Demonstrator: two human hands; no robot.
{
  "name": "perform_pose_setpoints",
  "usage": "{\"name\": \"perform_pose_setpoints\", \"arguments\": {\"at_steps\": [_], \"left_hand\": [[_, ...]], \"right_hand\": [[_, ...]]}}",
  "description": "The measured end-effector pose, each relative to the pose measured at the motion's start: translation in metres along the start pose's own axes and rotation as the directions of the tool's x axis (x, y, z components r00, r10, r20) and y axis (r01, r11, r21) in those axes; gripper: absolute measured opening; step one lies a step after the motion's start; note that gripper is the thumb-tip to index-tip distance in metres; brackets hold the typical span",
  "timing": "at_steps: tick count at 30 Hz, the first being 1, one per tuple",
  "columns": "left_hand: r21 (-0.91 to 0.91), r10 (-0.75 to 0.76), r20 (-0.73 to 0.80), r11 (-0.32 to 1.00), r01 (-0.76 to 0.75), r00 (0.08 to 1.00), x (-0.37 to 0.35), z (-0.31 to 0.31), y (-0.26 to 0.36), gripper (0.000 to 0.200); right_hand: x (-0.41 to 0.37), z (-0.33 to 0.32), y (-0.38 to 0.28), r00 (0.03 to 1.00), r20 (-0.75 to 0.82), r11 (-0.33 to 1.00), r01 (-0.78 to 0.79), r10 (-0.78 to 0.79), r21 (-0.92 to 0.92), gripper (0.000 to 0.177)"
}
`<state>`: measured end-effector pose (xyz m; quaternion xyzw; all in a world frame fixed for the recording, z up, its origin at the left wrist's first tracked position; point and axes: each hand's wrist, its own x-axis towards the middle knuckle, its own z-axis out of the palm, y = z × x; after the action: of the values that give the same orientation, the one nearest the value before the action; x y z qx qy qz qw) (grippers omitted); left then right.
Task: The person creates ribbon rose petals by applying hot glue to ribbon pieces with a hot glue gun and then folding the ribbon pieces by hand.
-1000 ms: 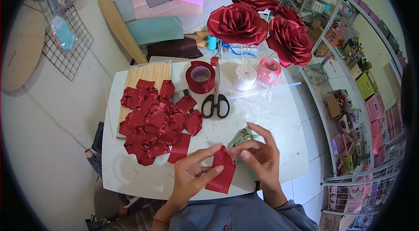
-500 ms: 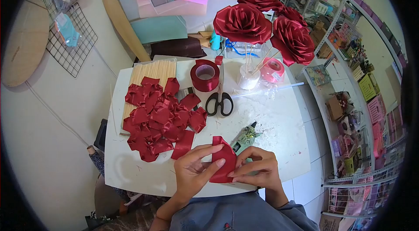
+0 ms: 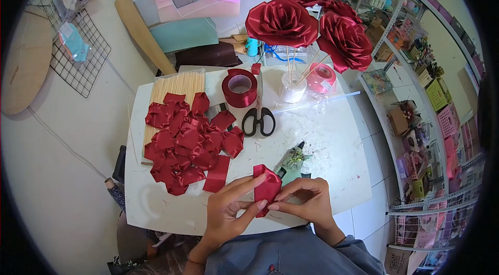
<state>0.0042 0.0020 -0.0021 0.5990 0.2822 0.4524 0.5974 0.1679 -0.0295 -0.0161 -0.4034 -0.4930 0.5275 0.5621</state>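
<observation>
Ribbon piece (image 3: 268,187): long axis pointing away from body; left hand (image 3: 228,209), right hand (image 3: 309,203) pinching it, fingertips nearly closed.

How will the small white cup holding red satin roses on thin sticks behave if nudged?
The white cup may tip easily: the big roses spread wide above it. Some thin sticks lean, so the roses would probably sway.

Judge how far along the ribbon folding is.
Looks done: the pile of folded red satin pieces. In hand: a partly folded red satin strip, pinched by left hand and right hand. Apparently left: the flat red satin rectangle and the dark-red ribbon roll.
</observation>
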Motion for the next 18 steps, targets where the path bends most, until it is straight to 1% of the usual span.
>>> {"name": "perform_pose_setpoints", "arguments": {"at_steps": [4,6,7,9,10,12,16,18], "left_hand": [[0.012,-0.01,-0.007,1.0,0.01,1.0,0.0,0.0,0.0021,0.041],[-0.004,-0.049,-0.007,0.999,0.049,0.999,0.0002,-0.0002,0.0044,0.041],[-0.004,-0.048,-0.007,0.999,0.048,0.999,0.0003,0.0002,0.0044,0.041],[-0.038,-0.03,-0.02,0.999,0.029,0.999,0.0006,0.0016,0.0042,0.041],[-0.038,-0.031,-0.02,0.999,0.03,0.999,0.0007,0.0022,0.003,0.041],[0.043,0.013,-0.036,0.999,-0.011,0.999,0.0011,0.0026,0.0,0.042],[-0.005,-0.031,-0.045,1.0,0.031,0.999,0.0006,0.0014,0.0001,0.043],[-0.001,-0.027,-0.053,1.0,0.027,0.998,0.0007,0.0013,0.0,0.043]], "right_hand": [[0.0001,0.0019,0.0013,1.0,-0.01,1.0,-0.02,0.02,0.009,0.014],[0.0006,0.0028,0.0039,1.0,-0.023,0.999,0.017,-0.016,0.036,0.019],[0.0007,0.0034,0.004,1.0,-0.023,0.999,0.017,-0.016,0.036,0.019],[0.0007,0.0047,0.0041,0.998,-0.052,0.999,-0.029,0.03,0.025,0.026],[0.0007,0.0053,0.0038,0.998,-0.053,0.999,-0.029,0.031,0.025,0.026],[0.0011,0.0065,0.0022,0.997,-0.077,0.999,-0.026,0.03,0.044,0.03],[0.0015,0.0075,-0.0001,0.996,-0.079,0.999,-0.039,0.041,0.03,0.032],[0.0012,0.007,0.0017,0.997,-0.08,0.999,-0.004,0.007,0.036,0.033]]}}
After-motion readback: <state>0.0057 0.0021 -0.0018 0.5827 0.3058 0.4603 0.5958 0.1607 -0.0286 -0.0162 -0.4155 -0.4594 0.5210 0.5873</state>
